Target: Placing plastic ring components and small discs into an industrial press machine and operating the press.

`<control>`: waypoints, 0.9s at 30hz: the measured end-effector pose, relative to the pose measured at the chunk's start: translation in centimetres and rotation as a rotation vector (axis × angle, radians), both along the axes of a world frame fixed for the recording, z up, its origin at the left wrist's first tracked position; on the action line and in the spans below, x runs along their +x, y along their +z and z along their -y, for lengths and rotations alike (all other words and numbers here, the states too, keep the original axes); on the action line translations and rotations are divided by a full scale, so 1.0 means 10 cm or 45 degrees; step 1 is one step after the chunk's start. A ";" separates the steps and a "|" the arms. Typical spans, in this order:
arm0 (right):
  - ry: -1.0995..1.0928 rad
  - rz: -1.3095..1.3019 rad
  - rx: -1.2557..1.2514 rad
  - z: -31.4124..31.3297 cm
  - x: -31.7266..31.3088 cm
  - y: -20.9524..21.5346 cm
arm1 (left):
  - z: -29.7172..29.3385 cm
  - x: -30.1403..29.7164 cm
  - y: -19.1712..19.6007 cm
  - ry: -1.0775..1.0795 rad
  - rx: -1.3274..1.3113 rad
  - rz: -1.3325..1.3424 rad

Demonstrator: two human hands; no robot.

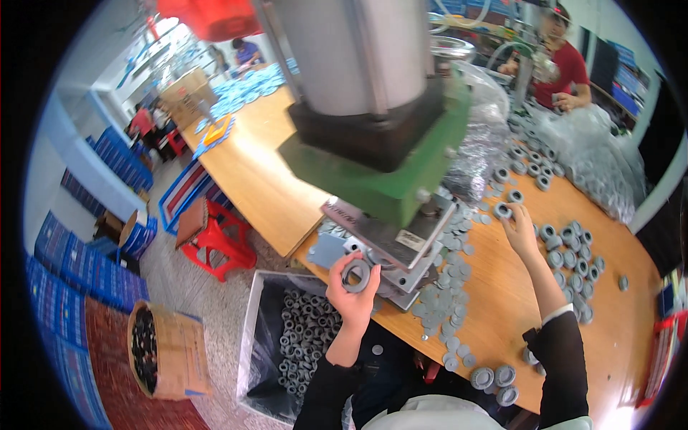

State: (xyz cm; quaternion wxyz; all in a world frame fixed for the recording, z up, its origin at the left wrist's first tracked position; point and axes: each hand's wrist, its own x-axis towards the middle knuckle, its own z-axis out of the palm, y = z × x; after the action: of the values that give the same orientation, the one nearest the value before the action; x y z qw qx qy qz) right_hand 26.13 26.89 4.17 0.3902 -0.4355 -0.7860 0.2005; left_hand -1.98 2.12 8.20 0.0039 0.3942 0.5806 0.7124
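My left hand (352,304) is closed around a grey ring (366,273) with a wide round opening, held just in front of the metal die block (412,276) of a press. Over the die block sits the green press head (358,175) with its large grey cylinder (355,57). Out to the right, my right hand (521,231) has its fingers on a smaller-looking grey ring part (502,211) at the table. Flat grey discs (441,297) lie scattered between the press and my right arm. A pile of grey ring parts (573,261) rests right of that arm.
Below my left hand stands a plastic-lined box (247,344) of grey rings. Several round parts (505,375) sit at the table's near edge. A red stool (229,244) and a cardboard carton (172,351) are on the left. Across the table, a person (570,68) works beside plastic bags (595,154).
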 end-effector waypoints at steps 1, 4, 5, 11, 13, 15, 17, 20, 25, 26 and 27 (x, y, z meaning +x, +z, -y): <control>-0.127 0.159 0.064 -0.20 0.07 -0.20 | 0.10 -0.05 -0.03 0.034 0.011 0.003; -0.302 0.518 0.163 -0.43 0.03 -0.43 | 0.57 -0.30 -0.29 0.366 -0.311 -0.070; -0.382 0.718 0.209 -0.45 -0.04 -0.45 | 0.81 -0.45 -0.48 0.464 -0.426 0.015; -0.350 0.573 -0.070 -0.39 -0.22 -0.13 | 2.18 -1.23 -1.69 0.848 -1.412 0.136; -0.340 0.441 -0.093 -0.36 -0.12 -0.18 | 2.08 -1.26 -1.63 0.798 -1.426 -0.020; -0.143 -0.450 -0.344 -0.27 0.08 -0.36 | 1.75 -1.32 -1.48 0.481 -1.050 -0.067; -0.018 -0.634 -0.543 0.35 -0.08 -0.01 | 1.39 -1.27 -1.16 0.402 -0.846 -0.199; 0.065 -0.462 -0.600 1.23 -0.26 0.54 | 0.81 -1.29 -0.96 0.285 -0.659 -0.633; 0.465 -0.521 -0.378 2.01 -0.64 0.88 | -0.02 -1.25 -0.72 0.146 -0.599 -0.932; 0.444 -0.461 -0.238 2.08 -0.82 0.94 | -0.11 -1.25 -0.73 0.133 -0.590 -0.933; 0.433 -0.408 -0.102 2.12 -1.00 1.00 | -0.16 -1.28 -0.75 0.122 -0.654 -0.961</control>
State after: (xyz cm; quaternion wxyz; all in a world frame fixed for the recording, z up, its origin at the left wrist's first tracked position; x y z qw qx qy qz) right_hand 16.14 5.69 14.18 0.4531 -0.2746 -0.7675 0.3608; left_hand -14.75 3.71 0.68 -0.1432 0.5851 0.7167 0.3515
